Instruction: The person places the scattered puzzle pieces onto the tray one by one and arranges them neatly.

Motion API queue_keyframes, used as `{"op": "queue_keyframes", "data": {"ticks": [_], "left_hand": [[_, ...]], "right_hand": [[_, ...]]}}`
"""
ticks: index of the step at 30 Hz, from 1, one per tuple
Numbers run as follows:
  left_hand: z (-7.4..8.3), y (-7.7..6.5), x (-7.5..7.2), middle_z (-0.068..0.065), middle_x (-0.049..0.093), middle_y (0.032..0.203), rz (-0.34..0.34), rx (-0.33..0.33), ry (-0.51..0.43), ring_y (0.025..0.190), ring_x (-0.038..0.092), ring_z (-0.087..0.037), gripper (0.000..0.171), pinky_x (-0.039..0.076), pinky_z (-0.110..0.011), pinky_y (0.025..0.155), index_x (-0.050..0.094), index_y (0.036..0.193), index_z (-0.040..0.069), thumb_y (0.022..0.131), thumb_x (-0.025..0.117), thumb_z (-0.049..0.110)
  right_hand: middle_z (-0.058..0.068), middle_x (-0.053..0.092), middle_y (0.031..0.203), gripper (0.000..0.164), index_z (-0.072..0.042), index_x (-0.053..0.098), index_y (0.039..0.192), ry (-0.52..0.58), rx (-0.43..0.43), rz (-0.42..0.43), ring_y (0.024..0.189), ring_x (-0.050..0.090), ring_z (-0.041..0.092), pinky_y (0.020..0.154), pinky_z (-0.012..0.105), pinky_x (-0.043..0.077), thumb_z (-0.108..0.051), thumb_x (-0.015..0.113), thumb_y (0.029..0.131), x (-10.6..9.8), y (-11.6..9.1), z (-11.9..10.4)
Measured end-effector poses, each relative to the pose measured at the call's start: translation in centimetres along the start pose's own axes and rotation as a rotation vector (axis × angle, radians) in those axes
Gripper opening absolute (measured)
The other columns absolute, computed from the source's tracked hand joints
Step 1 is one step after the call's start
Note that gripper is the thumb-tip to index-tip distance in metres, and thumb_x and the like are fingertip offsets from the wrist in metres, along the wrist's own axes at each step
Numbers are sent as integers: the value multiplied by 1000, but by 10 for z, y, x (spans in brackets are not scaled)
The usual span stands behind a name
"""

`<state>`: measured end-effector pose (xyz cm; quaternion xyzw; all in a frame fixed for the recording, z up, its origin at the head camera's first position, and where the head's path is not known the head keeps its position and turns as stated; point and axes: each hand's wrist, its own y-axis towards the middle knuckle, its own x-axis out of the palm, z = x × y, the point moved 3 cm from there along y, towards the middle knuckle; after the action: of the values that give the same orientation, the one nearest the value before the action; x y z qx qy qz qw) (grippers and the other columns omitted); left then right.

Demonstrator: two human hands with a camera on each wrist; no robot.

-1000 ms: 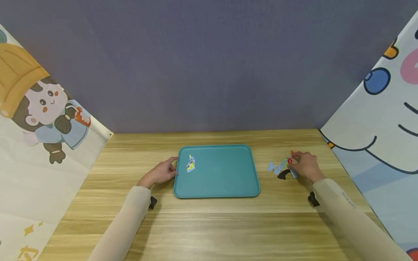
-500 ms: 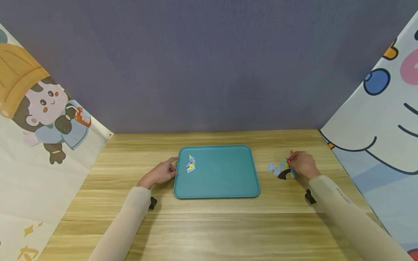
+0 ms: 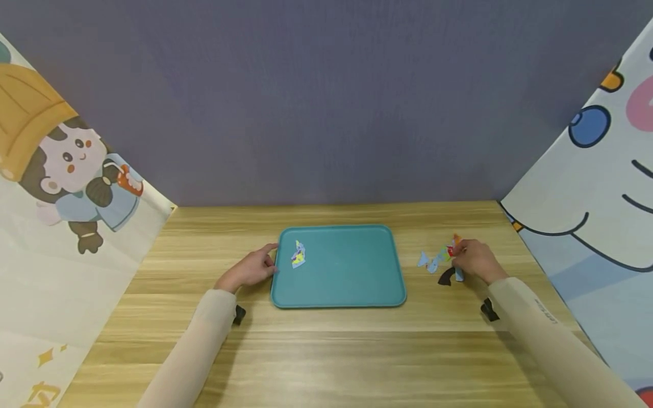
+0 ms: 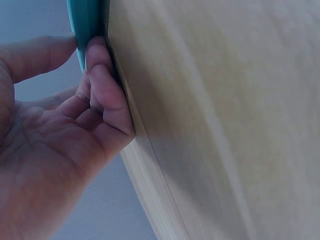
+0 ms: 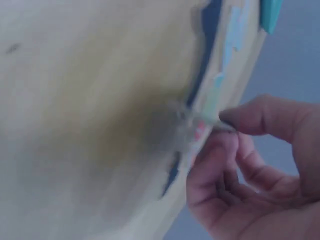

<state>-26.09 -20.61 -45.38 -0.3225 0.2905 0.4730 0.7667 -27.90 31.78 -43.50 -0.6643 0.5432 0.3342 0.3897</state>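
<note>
At the left edge of a teal tray [image 3: 339,272], my left hand [image 3: 252,269] grips the rim. In the left wrist view its thumb lies on the tray wall [image 4: 86,20], with curled fingers against the side near the table. To the tray's right, my right hand [image 3: 475,260] pinches a thin, pale flat piece [image 5: 222,125] between thumb and finger, blurred and seen edge-on in the right wrist view. Around these fingers lie a dark curved piece [image 3: 446,276], a light-blue strip [image 3: 459,275], a red piece [image 3: 450,250] and an orange piece [image 3: 457,239].
A joined patch of yellow, blue and purple pieces [image 3: 298,255] lies on the tray's left part. Pale blue pieces [image 3: 423,259] lie between the tray and my right hand on the wooden table [image 3: 336,351]. A grey partition [image 3: 326,113] stands behind; printed sheets flank both sides.
My right hand shifts slightly left, then back right among the pieces. The dark curved piece has slid a little toward the right and nearer. My left hand stays at the tray rim.
</note>
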Motion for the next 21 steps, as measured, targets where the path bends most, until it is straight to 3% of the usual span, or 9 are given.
{"op": "queue_keyframes", "data": {"ticks": [4, 10, 21], "left_hand": [[-1, 2, 0, -7, 61, 89, 2, 12, 1, 78, 56, -19, 65, 46, -35, 69, 28, 145, -1, 90, 61, 8], [-4, 3, 2, -7, 61, 89, 6, 8, 0, 78, 57, -19, 65, 47, -35, 70, 28, 146, 0, 90, 61, 9], [-4, 3, 2, -5, 60, 87, 9, -5, -12, 76, 56, -18, 65, 47, -35, 69, 29, 146, 2, 91, 62, 9]], "right_hand": [[13, 63, 83, 12, 0, 63, 88, 11, -65, 31, 72, 55, 26, 62, 38, 44, -9, 63, 80, -4, 3, -7], [13, 64, 88, 13, 3, 63, 98, 69, -217, 113, 79, 60, 27, 68, 42, 47, -4, 63, 87, -11, 1, -37], [12, 67, 88, 8, -2, 68, 93, 234, -348, 475, 79, 64, 27, 71, 42, 49, -2, 68, 85, -22, 2, -103]]}}
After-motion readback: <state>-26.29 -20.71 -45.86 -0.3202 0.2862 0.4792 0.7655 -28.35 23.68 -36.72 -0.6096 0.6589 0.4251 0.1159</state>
